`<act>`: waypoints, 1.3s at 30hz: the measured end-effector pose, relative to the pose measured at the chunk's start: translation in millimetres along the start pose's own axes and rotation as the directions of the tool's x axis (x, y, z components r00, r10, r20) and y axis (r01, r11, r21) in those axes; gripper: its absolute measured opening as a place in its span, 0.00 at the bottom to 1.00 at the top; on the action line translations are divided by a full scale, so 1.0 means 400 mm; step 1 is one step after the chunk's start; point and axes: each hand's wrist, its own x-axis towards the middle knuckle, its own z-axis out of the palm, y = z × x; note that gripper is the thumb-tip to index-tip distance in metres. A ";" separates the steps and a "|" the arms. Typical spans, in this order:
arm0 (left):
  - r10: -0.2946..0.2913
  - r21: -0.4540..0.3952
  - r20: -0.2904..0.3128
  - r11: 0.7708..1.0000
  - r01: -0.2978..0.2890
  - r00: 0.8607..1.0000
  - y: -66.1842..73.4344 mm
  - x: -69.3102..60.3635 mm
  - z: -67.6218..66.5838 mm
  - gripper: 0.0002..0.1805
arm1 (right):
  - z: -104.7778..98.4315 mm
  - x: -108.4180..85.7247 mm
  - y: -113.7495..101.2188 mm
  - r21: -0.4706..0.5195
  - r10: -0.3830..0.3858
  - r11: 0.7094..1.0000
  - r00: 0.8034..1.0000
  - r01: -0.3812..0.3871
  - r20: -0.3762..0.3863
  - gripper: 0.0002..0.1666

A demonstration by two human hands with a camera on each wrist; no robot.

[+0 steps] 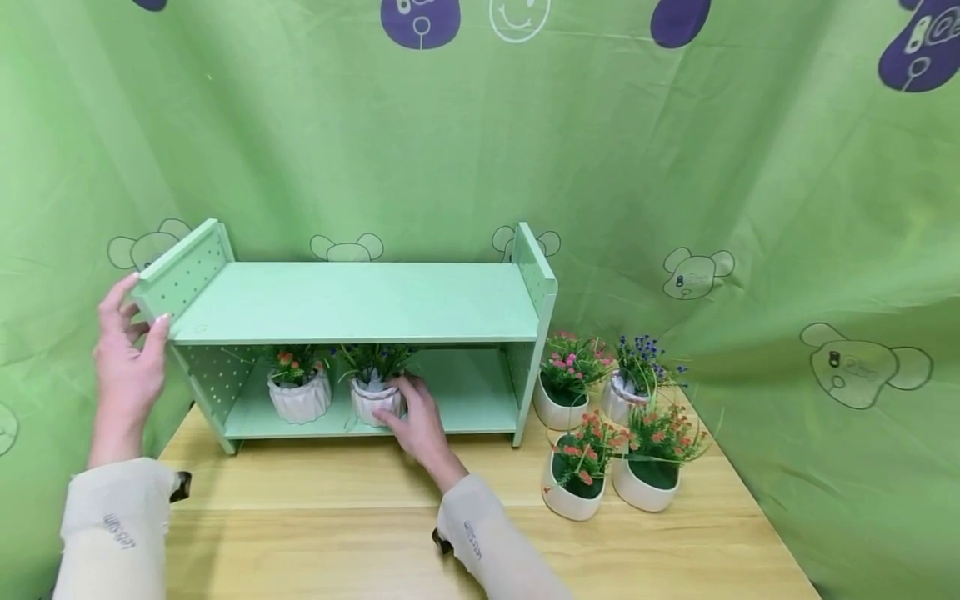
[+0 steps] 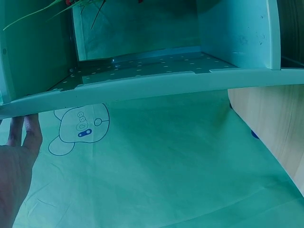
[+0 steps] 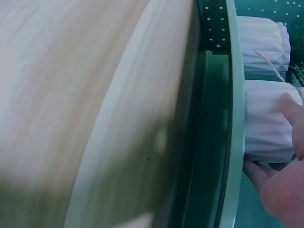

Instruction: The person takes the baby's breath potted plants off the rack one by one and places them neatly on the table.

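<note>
A light green two-tier shelf (image 1: 352, 300) stands on the wooden table. My left hand (image 1: 129, 358) grips its left side panel at the front corner; fingers of that hand (image 2: 19, 156) also show at the panel's edge in the left wrist view. On the lower tier, my right hand (image 1: 422, 421) holds a white fluted pot (image 1: 367, 404) of blue flowers, thumb on its front and fingers around its right side. To its left sits a similar white pot (image 1: 300, 402) with orange flowers. In the right wrist view the held pot (image 3: 268, 121) is close to the shelf's front edge.
Several potted flowers stand right of the shelf: a pink one (image 1: 562, 408), a blue one (image 1: 622, 404) and two orange-red ones, the nearer left (image 1: 573, 500) and the right (image 1: 647, 492). A green patterned curtain (image 1: 450, 150) hangs behind. The wooden table (image 1: 337, 525) extends in front.
</note>
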 end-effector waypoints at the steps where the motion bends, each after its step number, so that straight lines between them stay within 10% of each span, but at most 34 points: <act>1: -0.001 -0.001 0.000 1.000 0.001 1.000 0.001 0.000 0.000 0.36 | -0.001 0.001 -0.001 -0.005 0.003 1.000 1.000 -0.003 0.006 0.25; 39: 0.029 -0.003 0.009 1.000 -0.029 1.000 -0.007 0.003 -0.007 0.36 | -0.135 -0.097 -0.001 -0.003 0.050 0.999 0.998 -0.050 0.041 0.23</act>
